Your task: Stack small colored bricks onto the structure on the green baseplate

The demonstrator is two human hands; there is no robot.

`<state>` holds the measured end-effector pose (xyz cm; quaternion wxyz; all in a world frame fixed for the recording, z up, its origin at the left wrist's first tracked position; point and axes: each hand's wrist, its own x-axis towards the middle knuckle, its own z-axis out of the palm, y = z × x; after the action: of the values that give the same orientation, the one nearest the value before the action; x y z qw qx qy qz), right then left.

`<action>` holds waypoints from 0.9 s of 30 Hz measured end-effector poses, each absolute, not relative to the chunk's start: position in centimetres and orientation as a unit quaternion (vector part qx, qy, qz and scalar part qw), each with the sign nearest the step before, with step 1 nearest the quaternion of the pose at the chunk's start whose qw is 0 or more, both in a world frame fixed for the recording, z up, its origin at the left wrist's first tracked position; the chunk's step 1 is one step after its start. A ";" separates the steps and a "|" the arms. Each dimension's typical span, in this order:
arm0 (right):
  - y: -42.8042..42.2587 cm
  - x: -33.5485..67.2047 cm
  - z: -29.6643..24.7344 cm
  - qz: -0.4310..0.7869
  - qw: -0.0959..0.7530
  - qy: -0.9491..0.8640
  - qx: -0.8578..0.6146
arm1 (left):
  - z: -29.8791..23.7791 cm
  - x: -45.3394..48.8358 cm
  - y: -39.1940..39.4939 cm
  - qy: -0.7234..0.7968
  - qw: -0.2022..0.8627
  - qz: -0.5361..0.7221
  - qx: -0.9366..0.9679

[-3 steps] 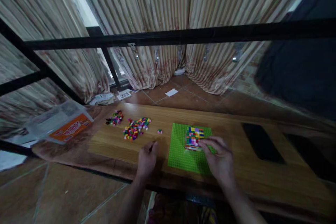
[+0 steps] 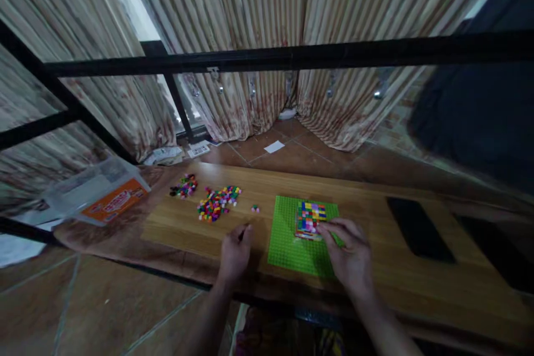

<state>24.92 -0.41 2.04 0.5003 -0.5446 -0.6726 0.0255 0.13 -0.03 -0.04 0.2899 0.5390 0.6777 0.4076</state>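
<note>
A green studded baseplate (image 2: 283, 239) lies on the wooden board, bearing a small square block built of multicoloured building bricks (image 2: 309, 216). My right hand (image 2: 352, 250) reaches over the plate's right side. Its thumb and index finger are pinched at the block's near right corner, on a small pinkish brick, partly hidden by the fingertips. To the left of the plate, my left hand (image 2: 236, 250) hovers low over the board with curled fingers, thumb against index finger. Whatever it may hold is hidden. Beyond it lie a couple of loose bricks (image 2: 255, 208).
Two piles of loose bricks, a larger pile (image 2: 217, 203) and a smaller pile (image 2: 183, 186), lie on the board's left. A clear plastic box (image 2: 98, 189) with an orange label stands further left. A dark flat rectangle (image 2: 419, 229) lies at right. Striped curtains (image 2: 250, 11) hang behind.
The whole view has shifted very slightly. Both hands keep their places relative to the bricks and the plate.
</note>
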 end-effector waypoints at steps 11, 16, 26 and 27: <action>-1.3 24.8 2.1 -0.057 0.431 -0.729 -0.529 | -0.1 0.2 -0.1 0.679 0.313 0.408 0.523; -1.2 24.9 1.8 -0.072 0.394 -0.745 -0.533 | 0.0 0.3 -0.2 0.680 0.332 0.421 0.501; -3.1 24.5 4.1 0.012 0.463 -0.683 -0.565 | -0.4 -0.3 -0.2 0.643 0.391 0.485 0.445; -3.8 24.1 4.9 0.029 0.483 -0.668 -0.565 | -0.6 -0.3 -0.3 0.640 0.399 0.493 0.434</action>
<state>24.13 -3.76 4.85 0.4832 -0.5653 -0.6679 0.0292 -0.30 -0.33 -0.58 0.3990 0.4344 0.6398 0.4926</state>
